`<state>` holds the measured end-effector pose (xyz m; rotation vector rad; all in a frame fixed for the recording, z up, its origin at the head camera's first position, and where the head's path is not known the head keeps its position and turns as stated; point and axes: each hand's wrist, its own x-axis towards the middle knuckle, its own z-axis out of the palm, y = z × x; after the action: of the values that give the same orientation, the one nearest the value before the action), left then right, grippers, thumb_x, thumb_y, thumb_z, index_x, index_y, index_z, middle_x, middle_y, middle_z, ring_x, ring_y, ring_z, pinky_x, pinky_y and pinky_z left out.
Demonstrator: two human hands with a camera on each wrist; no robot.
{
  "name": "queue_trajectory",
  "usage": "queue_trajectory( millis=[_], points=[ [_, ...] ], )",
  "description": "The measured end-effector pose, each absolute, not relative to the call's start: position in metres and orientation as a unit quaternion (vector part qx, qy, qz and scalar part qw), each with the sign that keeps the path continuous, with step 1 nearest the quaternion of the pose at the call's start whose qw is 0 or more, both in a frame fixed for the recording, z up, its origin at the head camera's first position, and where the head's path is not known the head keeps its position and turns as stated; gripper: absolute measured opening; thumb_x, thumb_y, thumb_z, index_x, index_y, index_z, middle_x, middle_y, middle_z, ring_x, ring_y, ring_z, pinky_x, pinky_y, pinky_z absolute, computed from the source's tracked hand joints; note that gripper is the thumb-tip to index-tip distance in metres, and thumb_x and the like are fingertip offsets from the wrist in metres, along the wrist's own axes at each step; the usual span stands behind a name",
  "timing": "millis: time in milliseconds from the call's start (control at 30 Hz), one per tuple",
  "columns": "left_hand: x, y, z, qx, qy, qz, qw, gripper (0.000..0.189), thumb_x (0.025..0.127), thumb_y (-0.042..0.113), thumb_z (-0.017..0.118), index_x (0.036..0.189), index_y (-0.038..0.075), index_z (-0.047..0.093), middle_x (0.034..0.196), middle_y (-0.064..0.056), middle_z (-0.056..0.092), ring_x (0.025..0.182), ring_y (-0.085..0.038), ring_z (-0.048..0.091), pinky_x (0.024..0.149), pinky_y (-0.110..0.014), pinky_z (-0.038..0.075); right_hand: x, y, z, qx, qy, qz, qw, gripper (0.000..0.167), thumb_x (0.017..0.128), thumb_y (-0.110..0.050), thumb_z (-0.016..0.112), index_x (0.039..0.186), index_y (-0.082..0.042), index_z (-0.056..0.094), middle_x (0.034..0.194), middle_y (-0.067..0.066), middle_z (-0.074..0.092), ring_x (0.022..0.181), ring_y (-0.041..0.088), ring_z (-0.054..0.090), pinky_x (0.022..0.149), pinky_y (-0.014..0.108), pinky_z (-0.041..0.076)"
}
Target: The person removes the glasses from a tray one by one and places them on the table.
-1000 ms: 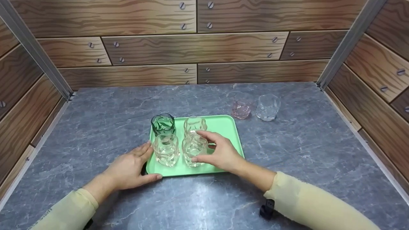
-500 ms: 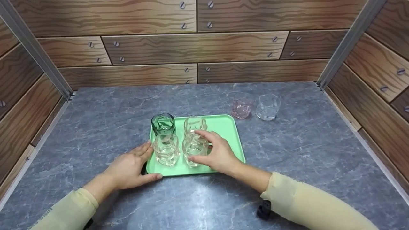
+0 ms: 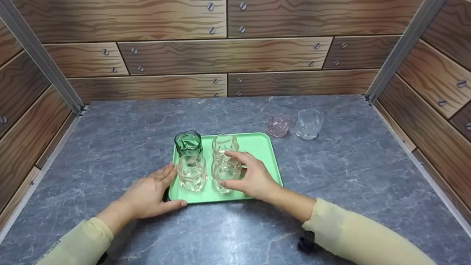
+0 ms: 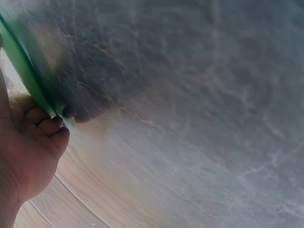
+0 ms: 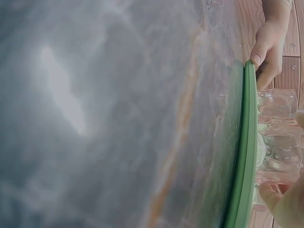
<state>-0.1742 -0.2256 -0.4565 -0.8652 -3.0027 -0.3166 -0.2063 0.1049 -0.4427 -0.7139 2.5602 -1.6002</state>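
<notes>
A light green tray (image 3: 257, 147) lies on the grey table with several tumblers on it. My left hand (image 3: 149, 195) holds its near left corner, thumb at the front rim and fingers along the left rim; the left wrist view shows those fingers (image 4: 50, 124) curled at the green edge. My right hand (image 3: 255, 178) grips a clear tumbler (image 3: 225, 171) at the front of the tray, thumb on the near side and fingers on the far side. Left of it stands another clear tumbler (image 3: 192, 175). Behind these are a dark green tumbler (image 3: 188, 143) and a pale yellowish tumbler (image 3: 225, 142).
Behind the tray's right corner, a pink tumbler (image 3: 278, 125) and a larger clear tumbler (image 3: 309, 124) stand side by side on the marbled table (image 3: 342, 165). Wood-patterned walls (image 3: 220, 55) enclose the table at the back and both sides.
My right hand shifts slightly, its thumb going left and then back right. The gripped tumbler ends a little farther right. The left hand and the tray stay in place.
</notes>
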Motion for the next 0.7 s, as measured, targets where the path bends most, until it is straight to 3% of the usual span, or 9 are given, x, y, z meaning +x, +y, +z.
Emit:
queue_trajectory(
  millis=[400, 567, 700],
  points=[
    [-0.175, -0.227, -0.458, -0.280, -0.954, -0.103, 0.004, 0.108, 0.096, 0.078, 0.054, 0.157, -0.009, 0.042, 0.163, -0.031, 0.037, 0.148, -0.048, 0.043, 0.114, -0.061, 0.044, -0.207, 0.108, -0.443, -0.235, 0.819, -0.523, 0.021, 0.083, 0.079, -0.021, 0.096, 0.151, -0.010, 0.058, 0.144, 0.011, 0.061, 0.127, 0.024, 0.061, 0.106, 0.037, 0.055],
    [-0.174, -0.226, -0.457, -0.280, -0.954, -0.106, 0.004, 0.108, 0.096, 0.079, 0.054, 0.157, -0.010, 0.042, 0.163, -0.031, 0.037, 0.148, -0.048, 0.042, 0.115, -0.061, 0.043, -0.205, 0.116, -0.440, -0.241, 0.818, -0.523, 0.020, 0.082, 0.080, -0.024, 0.095, 0.152, -0.014, 0.058, 0.147, 0.007, 0.061, 0.130, 0.023, 0.061, 0.108, 0.042, 0.054],
    [-0.174, -0.226, -0.457, -0.281, -0.954, -0.108, 0.005, 0.108, 0.096, 0.079, 0.054, 0.157, -0.009, 0.042, 0.163, -0.031, 0.037, 0.148, -0.048, 0.042, 0.115, -0.061, 0.043, -0.205, 0.128, -0.433, -0.253, 0.808, -0.532, 0.020, 0.084, 0.080, -0.024, 0.095, 0.153, -0.010, 0.056, 0.145, 0.006, 0.063, 0.129, 0.026, 0.062, 0.109, 0.047, 0.053]
  ],
)
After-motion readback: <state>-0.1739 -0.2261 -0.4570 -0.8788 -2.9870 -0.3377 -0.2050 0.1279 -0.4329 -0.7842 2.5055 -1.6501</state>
